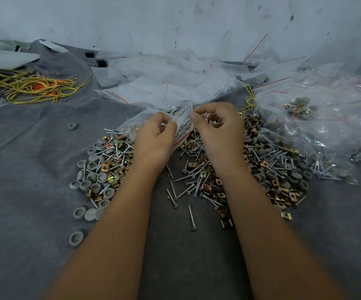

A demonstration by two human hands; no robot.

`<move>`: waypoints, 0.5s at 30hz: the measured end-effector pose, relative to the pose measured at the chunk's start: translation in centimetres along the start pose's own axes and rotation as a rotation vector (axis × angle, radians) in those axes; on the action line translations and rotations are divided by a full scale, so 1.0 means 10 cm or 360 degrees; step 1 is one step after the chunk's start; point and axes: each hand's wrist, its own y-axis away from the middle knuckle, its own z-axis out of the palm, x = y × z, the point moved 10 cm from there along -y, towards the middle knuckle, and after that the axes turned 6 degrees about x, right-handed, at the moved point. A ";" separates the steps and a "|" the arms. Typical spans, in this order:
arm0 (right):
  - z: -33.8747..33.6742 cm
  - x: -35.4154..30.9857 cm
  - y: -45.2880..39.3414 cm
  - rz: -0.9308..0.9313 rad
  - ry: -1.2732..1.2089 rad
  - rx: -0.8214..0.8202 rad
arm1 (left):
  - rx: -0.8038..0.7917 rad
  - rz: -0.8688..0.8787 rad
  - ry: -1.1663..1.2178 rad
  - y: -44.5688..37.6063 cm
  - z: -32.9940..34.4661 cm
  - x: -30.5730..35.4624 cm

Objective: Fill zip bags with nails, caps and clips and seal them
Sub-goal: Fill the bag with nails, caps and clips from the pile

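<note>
Head view: left hand (153,137) and right hand (218,128) each pinch the zip bag (182,120) held over the pile (207,169) of nails, caps and clips. A slack grip would likely spill its contents. Bare cloth (34,169) lies left; loose bags (315,118) crowd the right.

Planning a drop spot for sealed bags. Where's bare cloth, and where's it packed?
Bare grey cloth spans the left, between the wire bundle and the scattered grey caps; more lies near right, below the bagged hardware. Crowded: the mixed pile around both hands, and the empty zip bags behind.
</note>
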 end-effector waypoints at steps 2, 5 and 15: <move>0.08 0.04 0.02 0.0003 0.0057 -0.0095 | -0.0014 0.0034 0.0025 0.01 0.01 0.02; 0.12 0.11 0.03 0.0047 0.0100 -0.0151 | 0.0003 0.0026 0.0083 0.02 -0.01 0.02; 0.11 0.23 0.02 0.0271 -0.0083 -0.0130 | 0.0085 0.0010 0.0047 0.02 -0.07 0.03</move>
